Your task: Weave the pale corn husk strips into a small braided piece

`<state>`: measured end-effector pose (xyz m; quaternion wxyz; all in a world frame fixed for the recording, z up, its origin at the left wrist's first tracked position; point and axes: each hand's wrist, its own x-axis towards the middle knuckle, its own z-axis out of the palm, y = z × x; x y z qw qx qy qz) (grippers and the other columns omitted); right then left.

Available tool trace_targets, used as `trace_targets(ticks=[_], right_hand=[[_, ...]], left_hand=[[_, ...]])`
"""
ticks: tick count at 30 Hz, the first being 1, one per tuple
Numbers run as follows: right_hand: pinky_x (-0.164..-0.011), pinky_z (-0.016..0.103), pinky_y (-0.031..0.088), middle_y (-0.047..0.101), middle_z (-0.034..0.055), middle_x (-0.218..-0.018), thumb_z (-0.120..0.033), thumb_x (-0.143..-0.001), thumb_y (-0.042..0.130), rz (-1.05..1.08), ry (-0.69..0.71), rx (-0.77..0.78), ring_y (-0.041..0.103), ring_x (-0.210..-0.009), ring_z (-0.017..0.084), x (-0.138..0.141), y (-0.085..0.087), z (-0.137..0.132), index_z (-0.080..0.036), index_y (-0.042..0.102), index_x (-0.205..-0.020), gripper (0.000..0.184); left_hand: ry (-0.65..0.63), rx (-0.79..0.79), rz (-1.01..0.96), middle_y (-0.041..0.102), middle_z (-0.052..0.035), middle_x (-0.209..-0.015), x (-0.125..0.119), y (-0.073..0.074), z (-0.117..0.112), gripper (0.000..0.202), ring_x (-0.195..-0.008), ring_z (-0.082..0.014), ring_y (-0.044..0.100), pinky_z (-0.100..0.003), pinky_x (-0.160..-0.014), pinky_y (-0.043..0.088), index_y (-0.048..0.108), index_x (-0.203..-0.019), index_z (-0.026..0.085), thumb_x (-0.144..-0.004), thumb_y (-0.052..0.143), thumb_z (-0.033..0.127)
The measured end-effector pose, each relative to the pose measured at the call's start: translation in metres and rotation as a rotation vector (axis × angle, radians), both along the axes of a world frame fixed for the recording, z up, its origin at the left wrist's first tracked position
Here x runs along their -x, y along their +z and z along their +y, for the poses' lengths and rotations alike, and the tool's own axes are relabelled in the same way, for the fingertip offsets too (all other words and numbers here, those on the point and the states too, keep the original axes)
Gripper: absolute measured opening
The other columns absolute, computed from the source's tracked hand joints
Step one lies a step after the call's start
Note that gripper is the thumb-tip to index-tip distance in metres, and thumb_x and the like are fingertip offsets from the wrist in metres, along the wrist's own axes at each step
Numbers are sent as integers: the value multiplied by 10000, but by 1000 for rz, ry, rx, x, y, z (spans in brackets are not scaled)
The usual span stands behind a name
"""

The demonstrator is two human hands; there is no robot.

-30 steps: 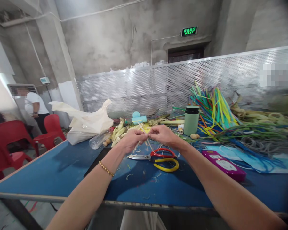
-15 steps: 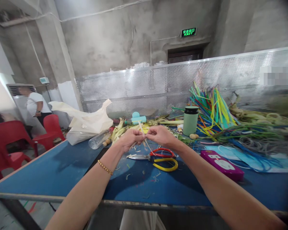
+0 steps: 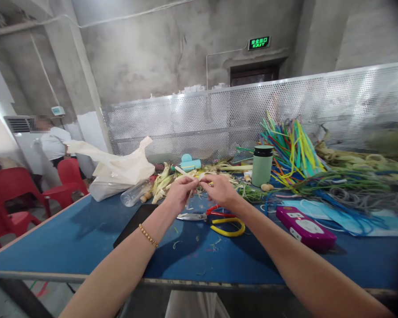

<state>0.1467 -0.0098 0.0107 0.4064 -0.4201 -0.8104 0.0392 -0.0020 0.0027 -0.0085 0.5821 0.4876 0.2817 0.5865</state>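
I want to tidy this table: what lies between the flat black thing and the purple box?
In the head view, the scissors and small scraps lie between the black thing and the purple box; the right forearm crosses there too.

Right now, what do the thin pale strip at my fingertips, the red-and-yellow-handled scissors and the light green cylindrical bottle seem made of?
Thin pale strip: matt, perhaps plant husk, resembling the yellowish leafy heap behind.
Scissors: metal blades, silvery and shiny; evenly coloured handles look plastic-coated.
Bottle: smooth, satin; painted metal or plastic, its even colour settles neither.
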Motion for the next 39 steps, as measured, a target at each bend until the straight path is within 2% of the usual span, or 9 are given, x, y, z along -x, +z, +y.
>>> trace_targets(ticks=[3,6,12,16,20,25,33,39], right_hand=[[-550,242,389,640,14,-587,-203,-819,517,64,19,90,550,-513,121,2,-4,2,-164,669,-713,190],[-537,240,388,655,27,-605,-191,-772,559,95,-13,50,558,-541,131,0,-3,3,-167,661,-691,133],[-524,225,380,647,19,-583,-186,-714,580,131,-33,52,550,-525,121,-4,1,3,-164,651,-653,96],[-490,218,380,653,18,-586,-215,-726,556,212,43,131,528,-468,107,-4,1,2,-160,635,-678,107],[-476,216,382,655,24,-597,-238,-731,543,292,95,188,508,-451,99,-2,1,4,-150,621,-692,123],[-521,214,389,630,15,-592,-247,-707,570,359,111,159,526,-536,108,0,5,2,-140,628,-681,125],[-499,204,336,556,-21,-565,-255,-708,571,434,160,156,440,-511,80,2,7,-3,-149,603,-655,123],[-506,205,325,537,-29,-556,-248,-713,571,451,142,150,422,-513,79,3,5,-3,-148,626,-664,125]], left_hand=[[-20,19,-10,625,-12,-620,-2,1,-3,224,-538,-94,556,-227,-566,417,617,-682,111,-553,791,168],[-67,55,38,644,-36,-638,0,6,-4,174,-575,-123,604,-253,-621,457,632,-694,100,-583,759,143],[-128,42,111,653,-71,-660,3,11,-8,148,-585,-143,631,-264,-626,479,648,-725,68,-643,728,162],[-106,-21,113,646,-55,-650,3,9,-7,195,-579,-143,630,-281,-644,489,632,-733,73,-618,757,170],[-63,-45,67,652,-51,-677,1,9,-7,235,-579,-141,629,-280,-642,484,623,-743,78,-587,778,162],[-89,-83,36,636,-43,-655,1,13,-11,232,-558,-114,600,-240,-589,451,630,-718,72,-595,786,192],[-101,-120,8,621,-30,-655,1,15,-13,218,-542,-92,569,-230,-568,438,630,-709,83,-599,783,194],[-99,-121,5,620,-33,-638,0,15,-15,204,-524,-83,554,-220,-551,430,639,-708,82,-604,776,193]])
